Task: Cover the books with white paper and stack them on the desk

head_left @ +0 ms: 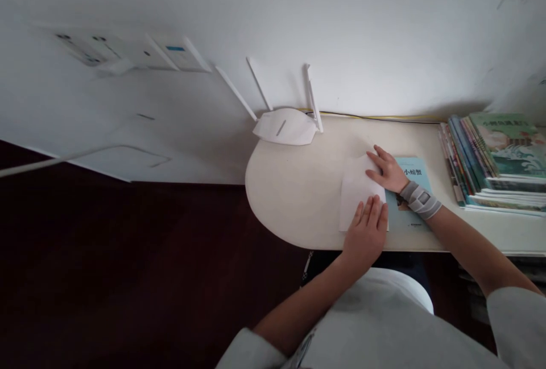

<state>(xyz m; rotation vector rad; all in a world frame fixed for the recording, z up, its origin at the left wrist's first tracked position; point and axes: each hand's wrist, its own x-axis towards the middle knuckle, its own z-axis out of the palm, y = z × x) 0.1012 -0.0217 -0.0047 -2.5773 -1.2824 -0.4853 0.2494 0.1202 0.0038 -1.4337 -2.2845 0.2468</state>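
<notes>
A sheet of white paper point(352, 195) lies on the white tabletop and partly overlaps a light blue book point(407, 218) with dark lettering on its cover. Near the paper's lower right edge, my left hand point(367, 232) rests flat with the fingers extended. My right hand point(387, 170) touches the paper's upper right part, its fingers spread. The right wrist wears a grey band point(421, 199) and crosses over the book, hiding part of its cover.
A white router point(286, 126) with raised antennas stands at the table's back left. Stacked and upright books point(507, 158) sit at the right. Cables point(375, 117) run along the wall. The table's rounded edge point(251, 198) is on the left, with wall sockets point(128, 53) beyond.
</notes>
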